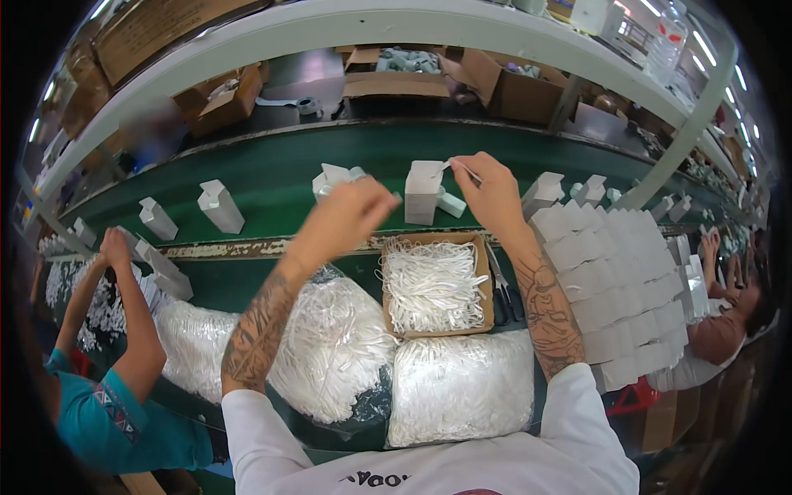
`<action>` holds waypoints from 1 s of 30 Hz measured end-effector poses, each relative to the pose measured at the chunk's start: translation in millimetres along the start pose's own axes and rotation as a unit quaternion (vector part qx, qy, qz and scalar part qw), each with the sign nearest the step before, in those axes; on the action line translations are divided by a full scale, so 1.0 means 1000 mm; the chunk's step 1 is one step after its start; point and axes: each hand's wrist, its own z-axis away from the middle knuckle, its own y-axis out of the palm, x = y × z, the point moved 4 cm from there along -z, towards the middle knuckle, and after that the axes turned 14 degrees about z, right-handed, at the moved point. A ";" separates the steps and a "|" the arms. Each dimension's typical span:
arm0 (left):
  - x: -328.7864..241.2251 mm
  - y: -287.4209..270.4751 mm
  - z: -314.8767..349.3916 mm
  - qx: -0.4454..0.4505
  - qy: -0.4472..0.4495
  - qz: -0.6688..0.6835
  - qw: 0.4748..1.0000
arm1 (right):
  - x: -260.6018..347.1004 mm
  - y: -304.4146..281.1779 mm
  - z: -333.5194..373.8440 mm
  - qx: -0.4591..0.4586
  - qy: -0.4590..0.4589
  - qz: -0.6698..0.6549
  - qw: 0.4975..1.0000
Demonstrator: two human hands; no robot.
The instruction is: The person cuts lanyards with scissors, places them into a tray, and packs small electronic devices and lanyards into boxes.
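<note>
A small white box (423,191) stands upright on the green belt with its top flaps up. My right hand (487,186) is beside its top, thumb and finger pinching a thin white strap (467,170) near the flaps. Blurred by motion, my left hand (351,214) hovers left of the box with its fingers drawn together; what they hold, if anything, I cannot make out. Another white box (330,176) stands partly hidden behind that hand. A small pale green item (450,202) lies right of the first box. Below my hands, a cardboard tray (437,331) holds a heap of white straps (433,285).
Clear bags of white straps (462,388) (330,346) lie in front of me. Scissors (503,289) with dark handles lie beside the tray. Stacked white boxes (619,289) fill the right. A person in a teal shirt (124,421) works at left. A white shelf (346,37) spans overhead.
</note>
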 end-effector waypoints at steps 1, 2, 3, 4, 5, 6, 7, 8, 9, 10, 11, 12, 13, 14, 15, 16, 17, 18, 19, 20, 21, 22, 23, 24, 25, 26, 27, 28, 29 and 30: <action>0.016 -0.016 -0.023 -0.033 -0.002 -0.074 0.997 | 0.001 0.000 0.000 -0.015 -0.030 0.061 0.998; 0.036 -0.031 -0.042 -0.042 -0.031 -0.107 0.993 | 0.005 0.002 -0.002 -0.022 -0.070 0.108 0.992; 0.060 -0.046 -0.058 -0.052 -0.060 -0.141 0.987 | 0.007 0.007 -0.005 -0.024 -0.070 0.107 0.991; 0.090 -0.054 -0.069 -0.029 -0.090 -0.188 0.978 | 0.010 0.017 -0.007 -0.001 -0.087 0.139 0.986; 0.119 -0.060 -0.077 -0.007 -0.121 -0.234 0.965 | 0.011 0.027 -0.008 0.022 -0.104 0.170 0.980; 0.139 -0.062 -0.086 -0.006 -0.118 -0.233 0.965 | 0.006 0.036 -0.009 0.041 -0.103 0.169 0.979; 0.166 -0.063 -0.090 0.062 -0.222 -0.237 0.944 | 0.009 0.042 -0.011 0.039 -0.102 0.170 0.979; 0.190 -0.061 -0.093 0.130 -0.319 -0.234 0.909 | 0.007 0.044 -0.012 0.056 -0.060 0.108 0.991; 0.204 -0.062 -0.098 0.132 -0.311 -0.234 0.912 | 0.003 0.044 -0.011 0.071 -0.018 0.046 0.996; 0.224 -0.066 -0.093 0.177 -0.378 -0.182 0.890 | 0.008 0.037 -0.011 0.110 0.016 -0.027 0.993; 0.241 -0.066 -0.086 0.206 -0.414 -0.138 0.876 | 0.014 0.030 -0.006 0.108 0.021 -0.023 0.994; 0.256 -0.070 -0.077 0.231 -0.452 -0.096 0.856 | 0.022 0.023 0.004 0.089 0.045 -0.099 0.990; 0.271 -0.068 -0.069 0.239 -0.462 -0.063 0.852 | 0.027 0.015 0.017 0.069 0.071 -0.170 0.980; 0.289 -0.067 -0.060 0.248 -0.460 -0.061 0.850 | 0.032 0.006 0.037 0.099 0.089 -0.175 0.976; 0.308 -0.069 -0.049 0.255 -0.429 -0.031 0.866 | 0.040 0.000 0.059 0.128 0.103 -0.187 0.968; 0.329 -0.074 -0.035 0.260 -0.400 -0.001 0.879 | 0.049 -0.001 0.082 0.151 0.096 -0.199 0.964; 0.358 -0.097 -0.007 0.255 -0.411 -0.013 0.875 | 0.065 -0.004 0.103 0.173 0.080 -0.220 0.957; 0.375 -0.137 0.023 0.208 -0.334 -0.039 0.919 | 0.083 -0.005 0.122 0.219 0.074 -0.283 0.931; 0.376 -0.154 0.035 0.173 -0.242 -0.056 0.953 | 0.093 -0.005 0.141 0.264 0.075 -0.330 0.903; 0.361 -0.075 -0.014 0.187 -0.202 0.022 0.961 | 0.074 -0.002 0.163 0.256 0.124 -0.285 0.915; 0.349 -0.069 -0.016 0.195 -0.196 0.024 0.961 | 0.079 0.000 0.181 0.305 0.138 -0.298 0.894; 0.340 -0.079 -0.010 0.141 -0.197 0.012 0.970 | 0.084 0.005 0.191 0.354 0.146 -0.319 0.867; 0.329 -0.091 -0.005 0.085 -0.197 -0.001 0.977 | 0.085 0.008 0.194 0.351 0.144 -0.325 0.866; 0.312 -0.101 -0.002 0.086 -0.198 -0.007 0.976 | 0.090 0.005 0.192 0.285 0.028 -0.298 0.911; 0.293 -0.115 0.000 0.023 -0.219 -0.034 0.975 | 0.097 0.000 0.191 0.212 -0.085 -0.264 0.937; 0.274 -0.131 0.004 -0.039 -0.240 -0.062 0.968 | 0.100 0.002 0.192 0.238 -0.075 -0.278 0.927; 0.252 -0.143 0.004 -0.038 -0.239 -0.066 0.968 | 0.101 0.001 0.192 0.235 -0.075 -0.281 0.928; 0.228 -0.157 0.006 -0.071 -0.214 -0.101 0.969 | 0.102 0.003 0.195 0.239 -0.085 -0.270 0.929; 0.202 -0.172 0.009 -0.105 -0.188 -0.134 0.967 | 0.103 0.004 0.198 0.244 -0.096 -0.258 0.930; 0.173 -0.181 0.009 -0.127 -0.149 -0.124 0.973 | 0.103 0.004 0.198 0.243 -0.099 -0.262 0.929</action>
